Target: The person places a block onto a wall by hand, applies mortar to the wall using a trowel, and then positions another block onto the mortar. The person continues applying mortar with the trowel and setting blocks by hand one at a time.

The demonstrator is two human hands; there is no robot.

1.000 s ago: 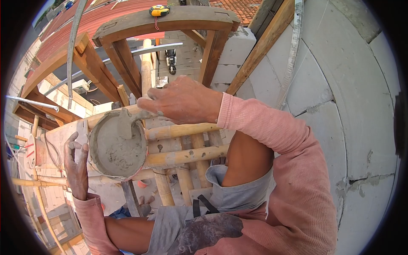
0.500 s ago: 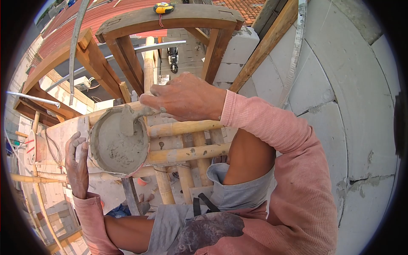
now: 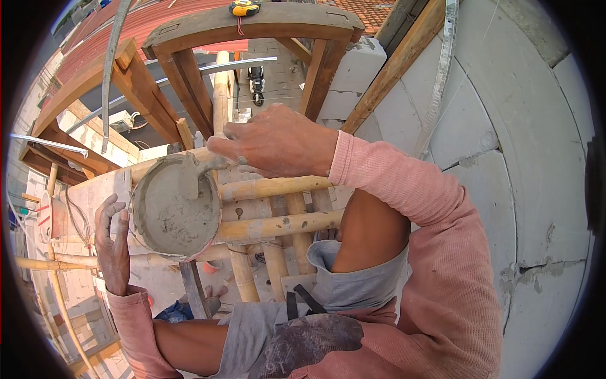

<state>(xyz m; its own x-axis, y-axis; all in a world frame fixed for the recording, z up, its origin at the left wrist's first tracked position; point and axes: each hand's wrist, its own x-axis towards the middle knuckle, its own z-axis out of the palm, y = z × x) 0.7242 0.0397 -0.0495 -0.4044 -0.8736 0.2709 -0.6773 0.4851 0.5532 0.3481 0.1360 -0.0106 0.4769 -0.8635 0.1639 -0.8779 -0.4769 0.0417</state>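
The right hand (image 3: pixel 278 142) is closed around the handle of a mortar-caked metal trowel (image 3: pixel 188 177), its blade dipped into a round bucket of wet grey mortar (image 3: pixel 183 256) resting on yellow bamboo scaffold poles (image 3: pixel 278 226). The left hand (image 3: pixel 113 252), fingers spread, lies flat against the bucket's side.

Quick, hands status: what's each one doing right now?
Left hand: open, fingers spread against the side of the mortar bucket.
Right hand: closed on the trowel, blade down in the bucket.

right hand (image 3: pixel 278 142) gripping trowel (image 3: pixel 192 174), mortar bucket (image 3: pixel 173 211)
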